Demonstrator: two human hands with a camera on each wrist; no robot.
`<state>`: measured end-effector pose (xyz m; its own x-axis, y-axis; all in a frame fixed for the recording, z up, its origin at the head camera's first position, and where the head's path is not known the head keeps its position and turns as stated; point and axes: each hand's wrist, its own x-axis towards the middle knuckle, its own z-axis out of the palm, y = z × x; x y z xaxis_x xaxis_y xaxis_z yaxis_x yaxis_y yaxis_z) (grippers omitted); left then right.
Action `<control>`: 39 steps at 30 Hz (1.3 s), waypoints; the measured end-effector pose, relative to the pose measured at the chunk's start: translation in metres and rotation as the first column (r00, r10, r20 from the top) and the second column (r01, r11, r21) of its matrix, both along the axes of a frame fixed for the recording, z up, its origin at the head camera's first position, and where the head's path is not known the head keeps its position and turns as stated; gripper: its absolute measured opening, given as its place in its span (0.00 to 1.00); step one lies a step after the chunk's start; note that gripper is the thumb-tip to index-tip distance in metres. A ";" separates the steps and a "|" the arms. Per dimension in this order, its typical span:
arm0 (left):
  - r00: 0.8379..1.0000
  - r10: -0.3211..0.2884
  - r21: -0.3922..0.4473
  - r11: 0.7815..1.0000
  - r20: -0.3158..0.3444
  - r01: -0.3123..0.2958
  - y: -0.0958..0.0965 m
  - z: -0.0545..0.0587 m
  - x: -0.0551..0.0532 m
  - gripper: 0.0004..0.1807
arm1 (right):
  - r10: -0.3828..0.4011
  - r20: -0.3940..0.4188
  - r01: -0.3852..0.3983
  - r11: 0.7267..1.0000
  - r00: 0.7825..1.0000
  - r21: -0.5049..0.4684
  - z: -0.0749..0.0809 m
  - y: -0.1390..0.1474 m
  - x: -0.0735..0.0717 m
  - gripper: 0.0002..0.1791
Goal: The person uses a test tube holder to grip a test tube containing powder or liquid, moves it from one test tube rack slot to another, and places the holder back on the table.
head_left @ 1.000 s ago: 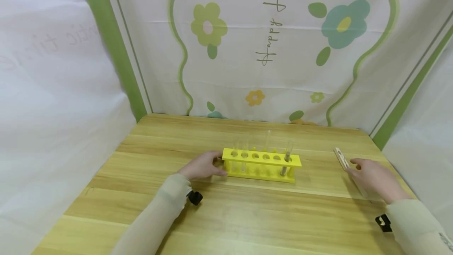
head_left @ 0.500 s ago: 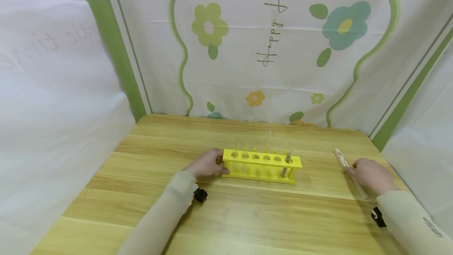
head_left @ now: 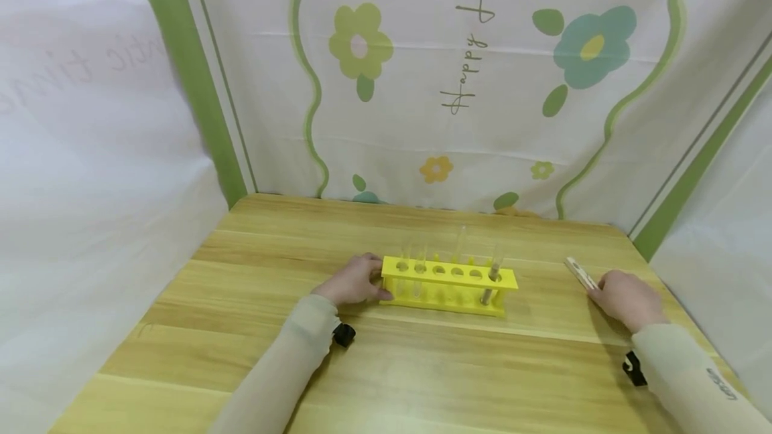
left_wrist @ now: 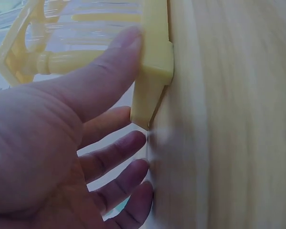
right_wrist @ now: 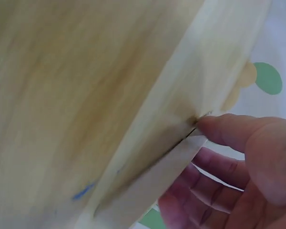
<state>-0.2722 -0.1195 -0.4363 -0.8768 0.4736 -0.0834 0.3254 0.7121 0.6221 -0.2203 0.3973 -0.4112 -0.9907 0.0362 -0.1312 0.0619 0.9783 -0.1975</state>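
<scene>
My left hand [head_left: 356,280] grips the left end of a yellow test tube rack [head_left: 448,277]. In the left wrist view its thumb presses on the base edge of the rack [left_wrist: 155,47], the index fingertip sits at the end of that base, and the other fingers curl below. Two clear test tubes [head_left: 421,252] stand at the left of the rack, and one test tube [head_left: 494,269] with dark contents stands at the right. My right hand [head_left: 630,300] pinches a wooden test tube holder [head_left: 579,273] between thumb and fingers; its rear part is hidden under the hand.
Behind the rack's top plate rises another clear tube [head_left: 462,241]. Everything stands on a wooden table [head_left: 434,367]. A white curtain with printed flowers [head_left: 398,112] hangs at the back edge, and white cloth hangs on both sides.
My left hand has moved slightly right and closed in on the rack's end. My right hand has taken hold of the test tube holder, whose far tip has swung a little left.
</scene>
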 end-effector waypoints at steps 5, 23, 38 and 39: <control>0.999 -0.016 -0.056 0.998 -0.039 0.014 0.003 -0.001 0.001 0.35 | -0.021 0.011 0.021 1.000 1.000 -0.015 0.002 0.003 0.004 0.19; 0.999 -0.009 -0.012 1.000 -0.040 0.008 0.007 -0.005 0.001 0.22 | 0.039 -0.218 -0.071 0.988 0.975 -0.140 0.037 -0.051 0.021 0.26; 0.998 -0.047 0.387 0.922 0.039 0.029 0.000 -0.003 -0.005 0.07 | 0.063 -0.332 -0.117 0.983 0.941 -0.145 0.052 -0.075 0.034 0.22; 0.998 -0.049 0.393 0.919 0.045 0.028 0.000 -0.002 -0.005 0.07 | 0.065 -0.337 -0.120 0.982 0.939 -0.145 0.053 -0.075 0.034 0.22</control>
<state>-0.2774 -0.1194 -0.4388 -0.8567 0.5111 0.0697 0.3065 0.3956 0.8658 -0.1859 0.3219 -0.3580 -0.9771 -0.0520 0.2063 -0.1226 0.9300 -0.3465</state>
